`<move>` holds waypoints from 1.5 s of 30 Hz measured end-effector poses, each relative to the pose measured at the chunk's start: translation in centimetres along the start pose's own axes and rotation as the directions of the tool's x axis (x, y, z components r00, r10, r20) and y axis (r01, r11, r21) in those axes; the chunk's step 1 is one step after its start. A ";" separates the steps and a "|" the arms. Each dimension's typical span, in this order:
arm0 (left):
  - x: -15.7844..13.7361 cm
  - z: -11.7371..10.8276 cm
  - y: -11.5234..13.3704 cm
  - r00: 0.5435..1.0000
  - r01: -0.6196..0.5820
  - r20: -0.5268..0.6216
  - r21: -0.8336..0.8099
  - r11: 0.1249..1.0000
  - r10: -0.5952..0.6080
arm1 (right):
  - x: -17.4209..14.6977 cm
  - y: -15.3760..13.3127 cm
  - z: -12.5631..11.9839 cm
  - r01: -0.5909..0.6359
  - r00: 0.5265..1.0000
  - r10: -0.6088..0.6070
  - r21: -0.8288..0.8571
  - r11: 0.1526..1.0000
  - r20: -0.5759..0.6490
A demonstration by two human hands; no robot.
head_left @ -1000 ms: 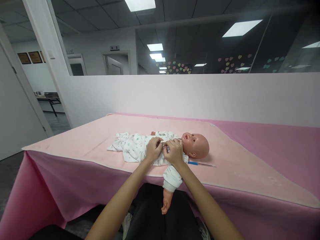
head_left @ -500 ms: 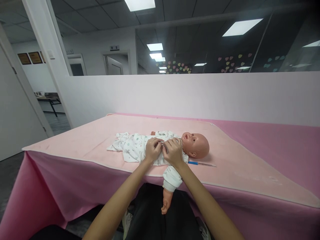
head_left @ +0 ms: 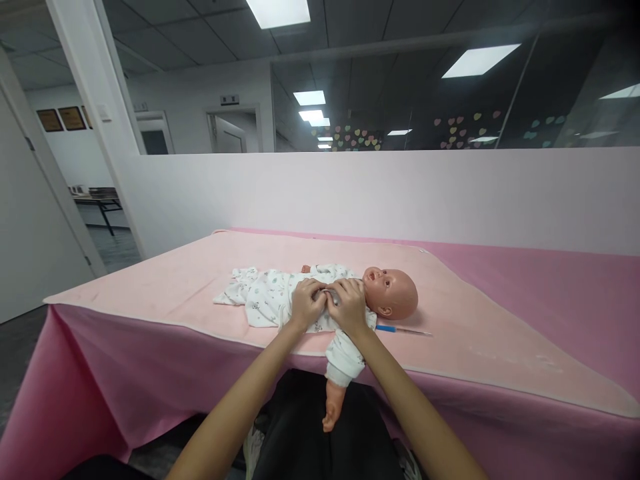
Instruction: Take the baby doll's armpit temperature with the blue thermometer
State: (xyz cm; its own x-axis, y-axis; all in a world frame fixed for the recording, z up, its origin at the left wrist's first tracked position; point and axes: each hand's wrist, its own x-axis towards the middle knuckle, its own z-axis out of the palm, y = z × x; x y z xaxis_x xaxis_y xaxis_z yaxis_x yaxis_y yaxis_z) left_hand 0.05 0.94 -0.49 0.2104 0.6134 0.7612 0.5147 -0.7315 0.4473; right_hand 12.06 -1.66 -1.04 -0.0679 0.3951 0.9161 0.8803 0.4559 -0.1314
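A baby doll (head_left: 395, 293) lies on its back, head to the right, dressed in a white printed baby garment (head_left: 270, 300). My left hand (head_left: 307, 303) rests on the doll's chest, its fingers pinched on the garment's front. Close beside it, my right hand (head_left: 349, 303) is closed on the same cloth, and the two sets of fingertips nearly touch. A little white edge shows between them; the exact fastening is too small to make out. One doll arm (head_left: 334, 400) in a white sleeve hangs over the table's front edge, below my right wrist.
A thin tool with a blue handle (head_left: 386, 328) and a metal shaft lies near the doll's head. A peach mat (head_left: 480, 347) covers the table over a pink cloth (head_left: 165, 373). Behind stands a white half wall (head_left: 350, 193) with glass above.
Both hands stay on the doll's chest; the fingers shift slightly at the cloth. The whole view has moved a few pixels, while the doll and the blue-handled tool stay put.
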 end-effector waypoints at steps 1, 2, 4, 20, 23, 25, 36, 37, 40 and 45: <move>0.0 0.0 0.1 1.000 0.004 -0.005 0.003 1.000 -0.004 | 0.0 0.0 0.0 -0.003 1.000 0.003 0.004 1.000 0.004; 0.0 0.0 0.1 1.000 0.007 -0.008 0.005 1.000 -0.007 | 0.0 0.0 0.0 -0.007 1.000 0.007 0.007 1.000 0.009; 0.0 0.0 0.2 1.000 0.011 -0.006 0.010 1.000 -0.011 | 0.0 0.0 -0.1 -0.017 1.000 0.016 0.013 1.000 0.016; 0.0 -0.2 0.3 1.000 0.016 0.007 0.026 1.000 -0.017 | -0.1 -0.2 -0.2 -0.016 1.000 0.017 0.046 0.999 -0.019; 0.0 -0.2 0.3 1.000 0.008 0.006 0.035 0.999 -0.008 | -0.1 -0.1 -0.1 -0.030 0.999 0.030 0.021 0.999 -0.013; 0.0 -0.2 0.3 1.000 0.003 0.002 0.039 0.999 -0.003 | -0.1 -0.1 0.0 -0.038 0.999 0.037 0.006 0.999 0.002; 0.1 -0.1 0.2 1.000 -0.006 0.025 0.061 0.998 0.005 | -0.1 -0.1 -0.1 -0.061 0.998 0.061 0.032 0.998 0.002; 0.1 -0.1 0.1 1.000 -0.008 0.030 0.059 0.998 0.006 | 0.0 -0.2 -0.1 -0.061 0.998 0.061 0.031 0.998 -0.002; 0.0 -0.2 0.1 0.999 -0.015 0.040 0.048 0.999 0.013 | 0.1 -0.2 -0.1 -0.048 0.998 0.050 0.052 0.998 -0.041; 0.0 -0.2 0.0 0.999 -0.021 0.030 0.037 0.999 0.020 | 0.2 -0.2 -0.1 -0.022 0.999 0.024 0.097 0.995 -0.021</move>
State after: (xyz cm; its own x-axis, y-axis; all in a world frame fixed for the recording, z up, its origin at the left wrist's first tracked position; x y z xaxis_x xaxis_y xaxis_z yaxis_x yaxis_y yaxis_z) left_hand -0.08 0.87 -0.40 0.2451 0.6076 0.7555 0.5408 -0.7324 0.4136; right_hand 11.92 -1.80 -0.81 -0.0367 0.3891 0.9205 0.8321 0.5220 -0.1875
